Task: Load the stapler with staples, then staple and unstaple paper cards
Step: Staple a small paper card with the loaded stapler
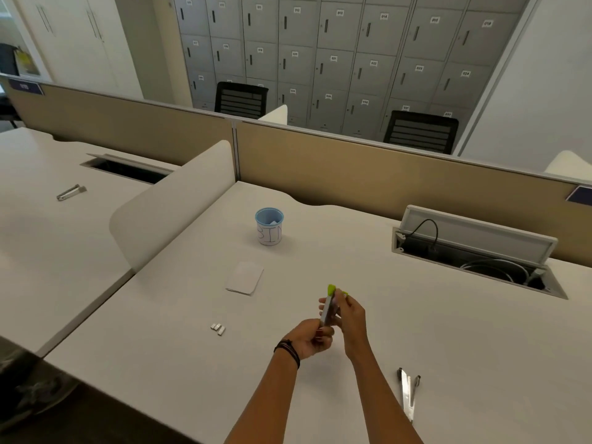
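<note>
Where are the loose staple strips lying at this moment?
In the head view, the staple strips lie on the white desk, left of the left hand gripping the stapler, nearer the person than the paper cards.

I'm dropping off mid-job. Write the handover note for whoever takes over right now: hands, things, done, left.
Left hand: grips the green stapler at its lower end.
Right hand: holds its upper end, above the desk.
Staple strips: on the desk, left of the hands.
Paper cards: stacked beyond the strips, untouched.
Metal tool: on the desk, right of the arms.
Done: stapler picked up; cannot tell if loaded.
Left: finish loading, staple cards, unstaple.
</note>
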Demonstrator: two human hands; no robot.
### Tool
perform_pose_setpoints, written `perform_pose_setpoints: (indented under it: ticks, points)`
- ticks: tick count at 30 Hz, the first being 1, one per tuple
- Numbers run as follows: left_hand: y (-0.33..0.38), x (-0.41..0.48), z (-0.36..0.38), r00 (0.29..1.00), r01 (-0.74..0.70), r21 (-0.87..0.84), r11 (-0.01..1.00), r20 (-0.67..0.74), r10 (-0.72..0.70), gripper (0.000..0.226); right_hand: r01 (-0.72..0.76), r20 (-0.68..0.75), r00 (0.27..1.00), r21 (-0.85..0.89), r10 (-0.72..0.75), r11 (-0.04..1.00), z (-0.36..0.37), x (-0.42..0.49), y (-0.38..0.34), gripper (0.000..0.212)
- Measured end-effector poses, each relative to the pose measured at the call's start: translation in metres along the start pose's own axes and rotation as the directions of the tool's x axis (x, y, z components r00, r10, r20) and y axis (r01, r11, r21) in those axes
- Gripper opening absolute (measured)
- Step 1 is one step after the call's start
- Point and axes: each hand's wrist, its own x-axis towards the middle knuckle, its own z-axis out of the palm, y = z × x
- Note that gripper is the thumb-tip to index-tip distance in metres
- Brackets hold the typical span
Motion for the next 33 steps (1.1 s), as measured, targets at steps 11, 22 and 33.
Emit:
perform_pose_setpoints:
  ticks: [11,22,33]
  points:
    - [0.067,0.018,-0.078,0.982,0.140,0.692,0.708,-0.187,-0.011,0.017,0.021,0.034,0.999,-0.271,-0.012,0.962,0.085,0.059,0.020,0.010]
    - [0.124,0.036,-0.191,0.565,-0.051,0.852,0.520,-0.405,0.719,0.015,0.192,0.227,0.972,-0.623,-0.059,0.758,0.163,0.098,0.074,0.027]
    - [0.127,0.060,-0.205,0.564,-0.075,0.897,0.435,-0.322,0.761,0.053,0.345,0.372,0.926,-0.765,-0.065,0.543,0.178,0.106,0.094,0.016]
